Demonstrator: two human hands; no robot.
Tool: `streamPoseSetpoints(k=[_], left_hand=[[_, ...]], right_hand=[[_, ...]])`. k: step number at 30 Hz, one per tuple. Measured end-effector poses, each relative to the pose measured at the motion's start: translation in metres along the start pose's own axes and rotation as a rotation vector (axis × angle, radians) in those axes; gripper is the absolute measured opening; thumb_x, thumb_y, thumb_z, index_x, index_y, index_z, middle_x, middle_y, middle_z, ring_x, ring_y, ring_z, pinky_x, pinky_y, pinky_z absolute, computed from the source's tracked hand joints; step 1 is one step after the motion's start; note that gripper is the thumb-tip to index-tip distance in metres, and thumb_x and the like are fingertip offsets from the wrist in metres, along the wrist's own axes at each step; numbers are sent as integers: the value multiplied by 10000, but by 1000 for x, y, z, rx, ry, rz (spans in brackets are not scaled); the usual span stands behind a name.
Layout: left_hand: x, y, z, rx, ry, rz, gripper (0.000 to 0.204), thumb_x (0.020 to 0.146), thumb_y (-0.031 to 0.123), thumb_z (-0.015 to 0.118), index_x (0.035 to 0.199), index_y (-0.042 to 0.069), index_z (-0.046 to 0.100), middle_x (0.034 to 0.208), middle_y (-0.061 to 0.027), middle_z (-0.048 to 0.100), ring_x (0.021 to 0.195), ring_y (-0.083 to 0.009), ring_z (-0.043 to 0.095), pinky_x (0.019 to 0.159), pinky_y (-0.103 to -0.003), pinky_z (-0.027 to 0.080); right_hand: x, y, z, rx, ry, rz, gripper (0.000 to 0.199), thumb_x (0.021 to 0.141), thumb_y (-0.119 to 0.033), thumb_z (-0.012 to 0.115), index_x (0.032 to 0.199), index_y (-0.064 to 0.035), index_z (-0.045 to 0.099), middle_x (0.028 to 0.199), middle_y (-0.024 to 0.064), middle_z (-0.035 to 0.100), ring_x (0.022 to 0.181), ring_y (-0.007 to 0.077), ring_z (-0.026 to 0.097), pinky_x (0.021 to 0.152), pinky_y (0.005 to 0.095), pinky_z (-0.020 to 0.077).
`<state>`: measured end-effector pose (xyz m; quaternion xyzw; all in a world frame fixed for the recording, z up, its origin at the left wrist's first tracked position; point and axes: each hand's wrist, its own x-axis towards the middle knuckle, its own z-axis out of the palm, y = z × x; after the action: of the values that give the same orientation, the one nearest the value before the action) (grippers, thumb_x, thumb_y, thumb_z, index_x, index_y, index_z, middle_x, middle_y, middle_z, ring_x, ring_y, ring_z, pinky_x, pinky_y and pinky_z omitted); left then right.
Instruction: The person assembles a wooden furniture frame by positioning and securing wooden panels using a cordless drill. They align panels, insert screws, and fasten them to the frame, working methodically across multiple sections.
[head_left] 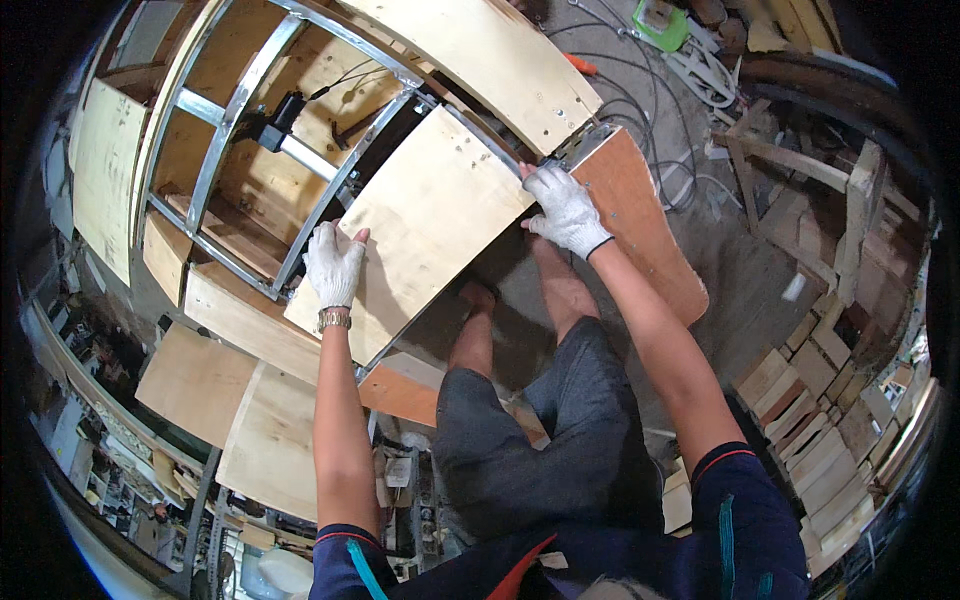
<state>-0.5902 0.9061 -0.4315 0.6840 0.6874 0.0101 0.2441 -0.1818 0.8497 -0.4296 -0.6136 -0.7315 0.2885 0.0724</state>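
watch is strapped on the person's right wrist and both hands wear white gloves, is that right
Not quite: the head view shows the watch on the left wrist, not the right. The left hand and right hand do both wear white gloves.

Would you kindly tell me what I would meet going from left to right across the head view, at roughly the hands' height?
Tall plywood panel, gloved left hand, bare middle of the light board, gloved right hand, reddish-brown board, wooden frame.
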Motion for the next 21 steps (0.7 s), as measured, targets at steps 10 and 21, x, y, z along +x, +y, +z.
streamPoseSetpoints(k=[10, 21], left_hand=[[9, 22, -5, -195, -25, -211, 617, 802, 491, 850, 1098, -23, 680, 954, -139, 686, 890, -303, 639, 826, -418, 495], [16, 32, -14, -275, -100, -316, 637, 802, 472, 861, 1088, -62, 666, 930, -151, 687, 845, -231, 616, 816, -368, 509]], right_hand=[[12, 18, -4, 75, -57, -75, 473, 687, -205, 844, 1106, -79, 665, 1124, 106, 678, 1073, 316, 644, 883, 429, 567], [31, 38, -12, 215, -280, -13, 413, 796, -265, 791, 1127, -54, 663, 1066, 115, 682, 1022, 337, 665, 837, 448, 571]])
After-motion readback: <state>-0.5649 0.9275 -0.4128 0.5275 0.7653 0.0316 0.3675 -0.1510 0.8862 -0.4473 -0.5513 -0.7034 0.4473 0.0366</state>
